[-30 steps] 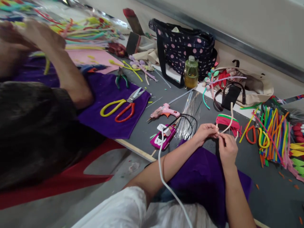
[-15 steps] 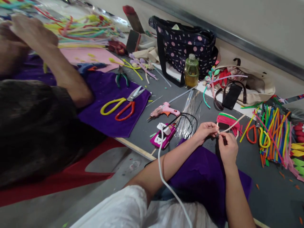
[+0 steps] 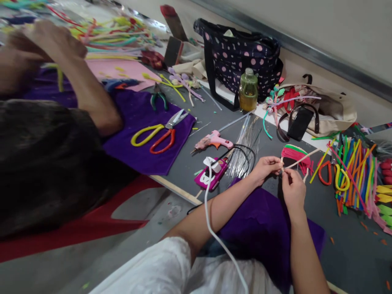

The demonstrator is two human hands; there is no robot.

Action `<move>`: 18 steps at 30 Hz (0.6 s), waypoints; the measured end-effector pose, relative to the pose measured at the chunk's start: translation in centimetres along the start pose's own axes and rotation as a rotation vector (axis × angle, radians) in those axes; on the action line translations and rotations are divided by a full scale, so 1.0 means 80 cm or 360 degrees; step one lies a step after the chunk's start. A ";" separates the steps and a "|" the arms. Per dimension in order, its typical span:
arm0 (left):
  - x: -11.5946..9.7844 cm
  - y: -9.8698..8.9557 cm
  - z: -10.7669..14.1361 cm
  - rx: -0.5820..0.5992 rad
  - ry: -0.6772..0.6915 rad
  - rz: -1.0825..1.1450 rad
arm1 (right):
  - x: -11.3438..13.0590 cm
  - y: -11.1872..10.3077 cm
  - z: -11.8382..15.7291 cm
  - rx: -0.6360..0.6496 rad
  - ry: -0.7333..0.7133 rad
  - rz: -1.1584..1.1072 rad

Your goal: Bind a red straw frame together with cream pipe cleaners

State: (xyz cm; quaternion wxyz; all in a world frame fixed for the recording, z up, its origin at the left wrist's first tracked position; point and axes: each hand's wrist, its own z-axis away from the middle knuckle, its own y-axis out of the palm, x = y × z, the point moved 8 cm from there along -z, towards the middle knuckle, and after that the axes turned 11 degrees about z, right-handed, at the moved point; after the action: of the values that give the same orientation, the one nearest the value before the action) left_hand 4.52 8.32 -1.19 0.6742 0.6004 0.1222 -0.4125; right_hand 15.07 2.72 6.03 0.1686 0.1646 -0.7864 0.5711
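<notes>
My left hand (image 3: 268, 168) pinches a pale cream pipe cleaner (image 3: 301, 159) near its left end. Close beside it, my right hand (image 3: 293, 188) grips the same pale piece between thumb and finger, the two sets of fingertips almost touching. From there the strip slants up to the right. Just behind the hands lies a pink piece with a green and white edge (image 3: 292, 152), partly crossed by the strip. A purple cloth (image 3: 257, 222) hangs below my forearms.
Left of my hands are a pink glue gun (image 3: 211, 141), a magenta power strip (image 3: 211, 175) and yellow-red scissors (image 3: 162, 134). Coloured pipe cleaners (image 3: 357, 171) lie right. A bottle (image 3: 248, 90) stands by a dotted bag (image 3: 235, 57). Another person's hands (image 3: 52, 41) work at upper left.
The view has shifted slightly. My hands keep their grip on the pale strip, its free end now tilted a little differently. The other person's hands have moved a little right.
</notes>
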 end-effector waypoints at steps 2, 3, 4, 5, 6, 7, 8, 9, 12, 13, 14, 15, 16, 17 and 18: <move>0.000 0.000 0.000 0.0002 0.0007 -0.0007 | -0.004 0.003 -0.001 0.0068 0.0060 -0.0066; 0.001 0.000 0.000 0.0005 0.0008 -0.0010 | -0.007 0.005 -0.002 0.0110 0.0098 -0.0110; 0.001 0.000 0.000 0.0011 0.0008 -0.0013 | -0.010 0.007 -0.002 0.0152 0.0136 -0.0158; 0.002 0.000 0.000 0.0017 0.0009 -0.0014 | -0.013 0.010 -0.002 0.0190 0.0168 -0.0209; 0.002 0.001 -0.001 0.0023 0.0012 -0.0014 | -0.015 0.012 -0.003 0.0222 0.0191 -0.0258; 0.003 0.001 -0.001 0.0030 0.0016 -0.0015 | -0.017 0.015 -0.003 0.0254 0.0204 -0.0303; 0.003 0.001 -0.001 0.0038 0.0020 -0.0016 | -0.018 0.018 -0.003 0.0282 0.0210 -0.0343; 0.003 0.002 -0.002 0.0046 0.0023 -0.0017 | -0.019 0.020 -0.003 0.0302 0.0212 -0.0375; 0.004 0.003 -0.002 0.0054 0.0024 -0.0027 | -0.019 0.022 -0.004 0.0311 0.0216 -0.0406; 0.003 0.004 -0.001 0.0051 0.0023 -0.0039 | -0.019 0.021 -0.003 0.0298 0.0221 -0.0399; 0.003 0.004 -0.001 0.0046 0.0022 -0.0056 | -0.019 0.020 -0.003 0.0286 0.0229 -0.0386; 0.002 0.004 0.000 0.0040 0.0026 -0.0079 | -0.018 0.019 -0.002 0.0277 0.0237 -0.0370; 0.001 0.005 0.001 0.0034 0.0033 -0.0104 | -0.018 0.018 -0.002 0.0270 0.0243 -0.0350; 0.000 0.005 0.002 0.0028 0.0042 -0.0129 | -0.017 0.017 -0.001 0.0260 0.0241 -0.0323; -0.002 0.006 0.003 0.0025 0.0051 -0.0153 | -0.015 0.015 -0.001 0.0244 0.0225 -0.0284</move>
State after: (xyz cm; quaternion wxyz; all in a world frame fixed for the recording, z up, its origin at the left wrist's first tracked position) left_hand 4.69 8.16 -0.73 0.6467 0.6056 0.1584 -0.4358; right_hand 15.57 3.24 4.50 0.2608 0.2057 -0.7088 0.6224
